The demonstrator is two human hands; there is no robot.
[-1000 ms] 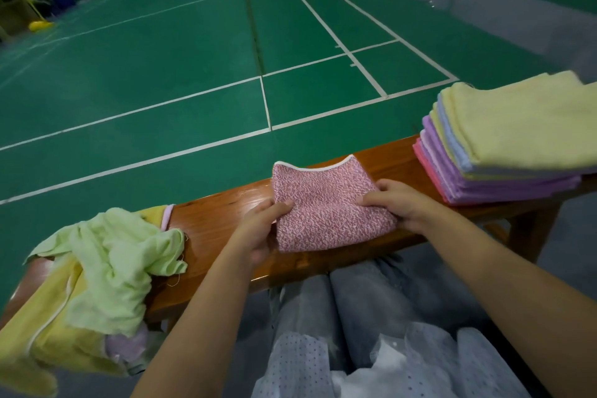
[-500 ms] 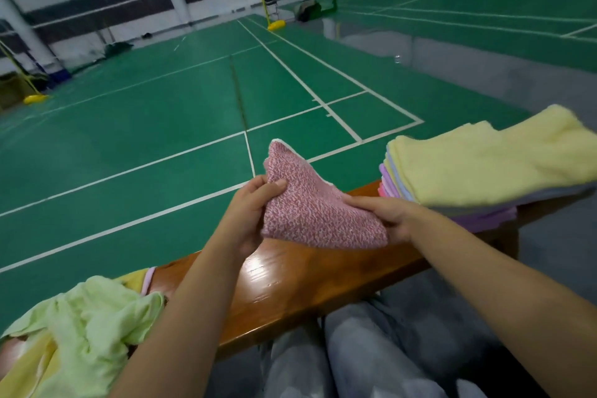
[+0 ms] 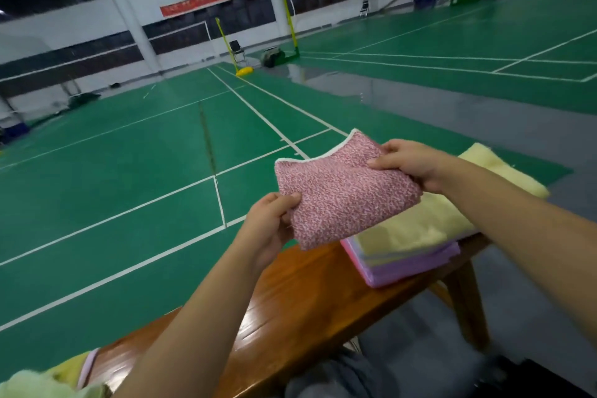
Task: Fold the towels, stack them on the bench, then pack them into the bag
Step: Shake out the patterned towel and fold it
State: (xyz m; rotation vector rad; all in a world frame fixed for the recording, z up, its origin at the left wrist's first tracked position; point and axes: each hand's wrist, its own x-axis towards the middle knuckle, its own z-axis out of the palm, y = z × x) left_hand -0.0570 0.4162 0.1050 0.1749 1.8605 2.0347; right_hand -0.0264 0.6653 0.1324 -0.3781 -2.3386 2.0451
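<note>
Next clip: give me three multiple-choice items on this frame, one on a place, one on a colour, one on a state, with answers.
1. Where is the pink towel?
A. flat on the bench
B. held above the stack
C. on the floor

2. What colour is the top towel of the stack?
A. pale yellow
B. blue
C. white

3. How is the pink towel held?
A. left hand only
B. right hand only
C. both hands

Answers: 1 B, it is off the bench, over the stack; 2 A, yellow lies uppermost; 3 C, left hand and right hand each pinch an edge.
</note>
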